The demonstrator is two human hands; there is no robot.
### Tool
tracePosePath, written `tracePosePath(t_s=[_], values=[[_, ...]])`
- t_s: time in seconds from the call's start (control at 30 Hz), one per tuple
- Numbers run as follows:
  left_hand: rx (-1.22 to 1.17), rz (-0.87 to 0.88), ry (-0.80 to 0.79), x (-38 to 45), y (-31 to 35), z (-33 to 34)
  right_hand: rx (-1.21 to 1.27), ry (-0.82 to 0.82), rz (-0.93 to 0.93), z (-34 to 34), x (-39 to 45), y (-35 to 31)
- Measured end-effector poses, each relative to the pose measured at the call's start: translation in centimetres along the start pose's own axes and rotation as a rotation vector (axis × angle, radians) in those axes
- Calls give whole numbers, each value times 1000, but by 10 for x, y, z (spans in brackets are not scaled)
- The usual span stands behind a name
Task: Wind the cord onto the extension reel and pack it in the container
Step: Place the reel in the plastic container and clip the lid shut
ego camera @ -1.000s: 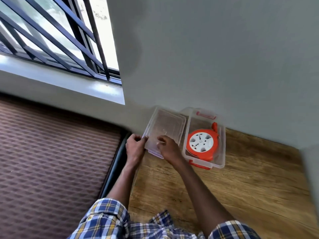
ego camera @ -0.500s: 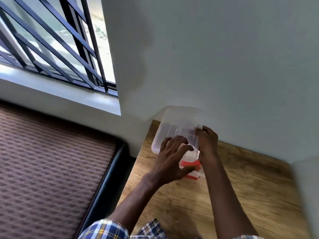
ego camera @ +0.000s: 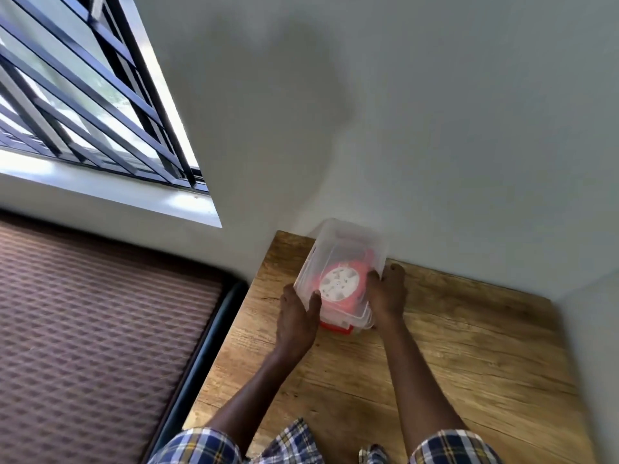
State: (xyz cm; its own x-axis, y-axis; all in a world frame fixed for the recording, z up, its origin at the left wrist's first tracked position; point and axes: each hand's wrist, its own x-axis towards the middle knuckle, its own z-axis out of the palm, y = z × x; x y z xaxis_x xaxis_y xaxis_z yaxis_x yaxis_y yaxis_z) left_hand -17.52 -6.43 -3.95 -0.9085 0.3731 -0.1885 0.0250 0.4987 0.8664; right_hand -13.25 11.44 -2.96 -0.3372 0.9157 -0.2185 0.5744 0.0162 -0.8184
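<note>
An orange extension reel with a white socket face (ego camera: 340, 285) lies inside a clear plastic container (ego camera: 348, 242) at the far left corner of the wooden table, against the wall. The clear lid sits on top of the container, and the reel shows through it. An orange latch (ego camera: 336, 327) shows at the container's near end. My left hand (ego camera: 298, 316) presses on the container's near left side, thumb on the lid. My right hand (ego camera: 387, 293) grips its right side.
The wooden table (ego camera: 452, 363) runs along a pale wall. Left of the table lies a brown patterned mattress (ego camera: 83, 329) with a dark edge. A barred window (ego camera: 83, 95) and its sill fill the upper left.
One second ago the lid lay beside the open container with both hands on it. The lid was then carried over the container, and now it sits on top with a hand at each side.
</note>
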Motion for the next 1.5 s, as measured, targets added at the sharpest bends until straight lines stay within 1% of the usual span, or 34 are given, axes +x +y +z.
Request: tracePosePath(t_s=[0.13, 0.23, 0.33, 0.43, 0.57, 0.63, 0.67, 0.7, 0.73, 0.77, 0.8, 0.83, 0.87, 0.93, 1.0, 1.03, 1.1, 1.17, 1.2, 1.23, 1.27, 1.33, 1.37, 1.4, 1.43, 1.5], values=[[-1, -54, -40, 1, 8, 6, 55, -86, 38, -14, 16, 8], [-19, -71, -51, -1, 9, 12, 183, -199, 124, -29, 23, 19], [-81, -76, -104, 1, 6, 11, 316, -287, 154, -43, 16, 34], [-114, -35, -224, 4, 2, 9, 446, -299, 191, -63, 1, 54], [-87, 39, -454, 17, 3, 5, 586, -298, 383, -92, -23, 89], [-90, 77, -544, 24, 8, 6, 609, -253, 366, -105, -28, 101], [-89, 85, -590, 27, 12, 7, 583, -166, 340, -111, -30, 107], [-77, 97, -632, 31, 14, 9, 489, -56, 298, -118, -30, 112], [-54, 109, -675, 35, 16, 11, 339, 47, 232, -127, -29, 114], [-23, 119, -721, 38, 19, 13, 181, 110, 143, -137, -29, 115], [1, 118, -764, 41, 23, 14, 61, 128, 50, -144, -28, 114], [19, 113, -815, 44, 28, 15, 3, 107, -22, -151, -26, 113], [29, 109, -865, 46, 35, 17, -1, 53, -53, -157, -25, 113], [65, 152, -956, 50, 48, 23, 38, -12, -10, -163, -27, 114], [122, 204, -986, 51, 57, 30, 45, 60, 89, -165, -37, 122], [126, 217, -982, 50, 59, 34, 29, 115, 113, -165, -44, 127], [55, 205, -983, 50, 53, 40, 16, 197, 136, -161, -60, 137], [-32, 216, -922, 42, 44, 46, 14, 237, 144, -162, -73, 140], [-70, 241, -858, 36, 38, 47, -1, 263, 144, -160, -77, 141], [-80, 264, -762, 29, 31, 50, -20, 299, 142, -158, -79, 141], [-35, 275, -626, 21, 22, 53, -38, 343, 134, -157, -82, 140], [132, 268, -321, 0, 6, 60, -64, 421, 93, -153, -83, 137], [168, 268, -214, -8, 0, 62, -70, 440, 68, -150, -82, 135], [162, 280, -149, -14, -4, 61, -75, 448, 45, -148, -78, 132], [128, 292, -127, -16, -7, 61, -86, 451, 26, -146, -74, 127], [25, 275, -143, -16, -6, 58, -136, 453, -7, -144, -62, 118]])
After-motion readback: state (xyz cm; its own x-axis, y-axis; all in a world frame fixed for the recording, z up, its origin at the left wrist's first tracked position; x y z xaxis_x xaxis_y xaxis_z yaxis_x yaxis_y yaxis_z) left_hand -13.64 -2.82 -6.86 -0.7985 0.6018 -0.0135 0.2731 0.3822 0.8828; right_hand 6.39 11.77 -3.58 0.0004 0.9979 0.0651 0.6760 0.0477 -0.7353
